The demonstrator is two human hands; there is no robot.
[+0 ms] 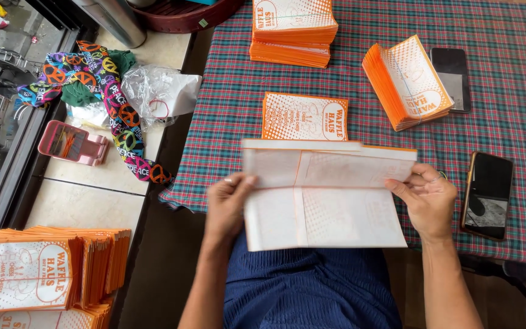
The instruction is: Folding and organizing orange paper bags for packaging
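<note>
The top stack of orange-and-white bags (292, 27) is cut off by the upper edge; the stack at lower left (44, 274) runs past the left and bottom edges. The held paper sheet (327, 195) hides both hands' fingers behind it and part of the tabletop (518, 122)

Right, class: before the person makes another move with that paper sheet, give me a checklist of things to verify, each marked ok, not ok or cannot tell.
1. Both hands on the sheet: ok. The left hand grips the left edge of the paper sheet; the right hand grips the right edge.
2. Top fold lined up evenly: cannot tell; its upper edges look stepped.
3. Bare cloth in front: ok, on the checked tablecloth.
4. Finished folded piece clear of the sheet: ok, it lies beyond it.
5. Near phone out of the way: not ok, close beside the right hand.
</note>
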